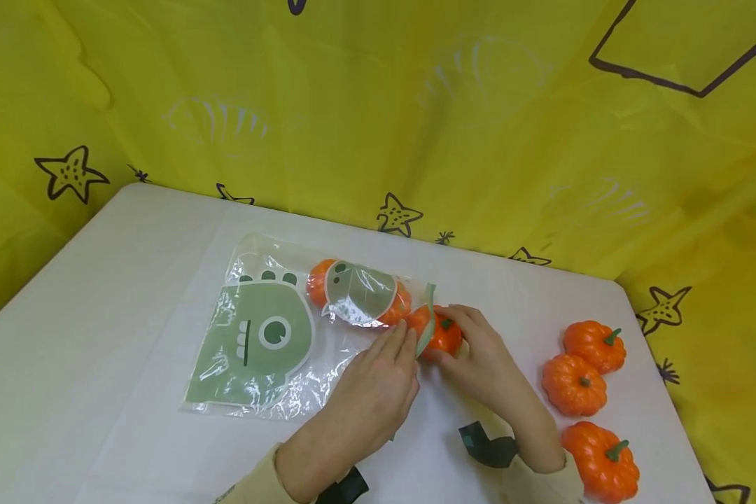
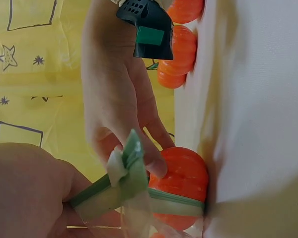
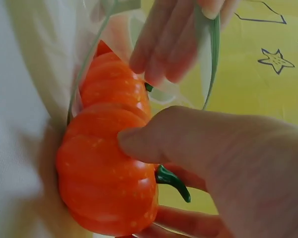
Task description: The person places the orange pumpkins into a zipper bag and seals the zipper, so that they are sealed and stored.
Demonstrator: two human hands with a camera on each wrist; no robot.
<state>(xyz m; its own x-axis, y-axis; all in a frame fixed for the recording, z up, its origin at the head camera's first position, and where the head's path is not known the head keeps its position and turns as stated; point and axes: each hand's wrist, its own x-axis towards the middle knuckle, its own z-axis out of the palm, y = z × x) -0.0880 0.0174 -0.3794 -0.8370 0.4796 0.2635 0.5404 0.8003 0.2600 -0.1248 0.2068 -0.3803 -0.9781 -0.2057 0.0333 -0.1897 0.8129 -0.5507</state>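
Note:
A clear zip bag point(image 1: 261, 350) with a green monster print lies flat on the table, its mouth facing right. Small orange pumpkins point(image 1: 318, 281) show inside it, partly covered by the print. My left hand point(image 1: 378, 385) holds the bag's mouth; in the right wrist view its thumb pinches the green zip edge point(image 3: 214, 64), and its fingers reach inside. My right hand point(image 1: 488, 364) grips a small orange pumpkin point(image 3: 107, 168) with a dark green stem, thumb on one side and fingers on the other. This pumpkin is at the bag's opening, against another pumpkin point(image 3: 111, 82).
Three more orange pumpkins stand in a row by the table's right edge: a far one point(image 1: 595, 346), a middle one point(image 1: 573, 385) and a near one point(image 1: 601, 462). A yellow curtain point(image 1: 353, 105) with drawn stars hangs behind the white table point(image 1: 132, 301).

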